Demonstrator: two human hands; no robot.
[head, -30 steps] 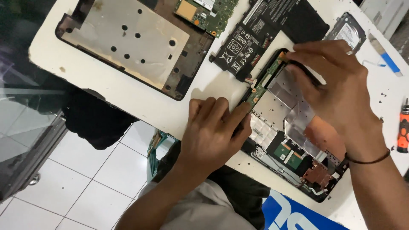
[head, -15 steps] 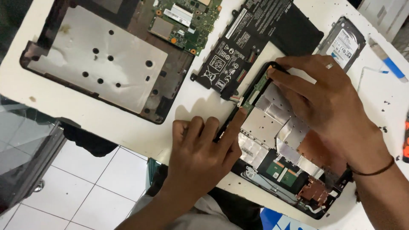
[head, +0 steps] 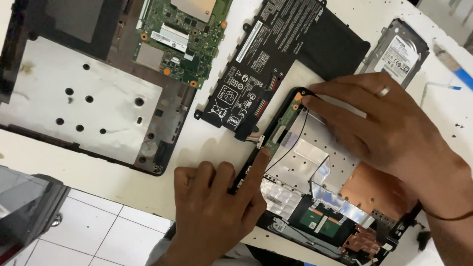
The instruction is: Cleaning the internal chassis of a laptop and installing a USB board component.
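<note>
An opened laptop palm-rest shell [head: 315, 162] lies on the white table, its silver inner plate, thin black wires and a small green board [head: 288, 116] along its left edge exposed. My left hand [head: 217, 207] rests at the shell's near-left edge, its index finger pressing on the black rim by the green board. My right hand [head: 389, 128] lies flat over the shell's far part, fingertips at the top corner on the board. Neither hand holds a tool.
A black flat battery pack [head: 276, 59] lies just beyond the shell. A green motherboard [head: 182, 34] sits in a second laptop base [head: 84, 103] at left. A hard drive [head: 396, 49] lies at the upper right. The white table [head: 128, 182] edge runs below, with tiled floor beneath.
The view has shifted closer and leftward, so everything slid right and down. My left index finger moved up along the shell's rim; my right fingers stay at the top corner.
</note>
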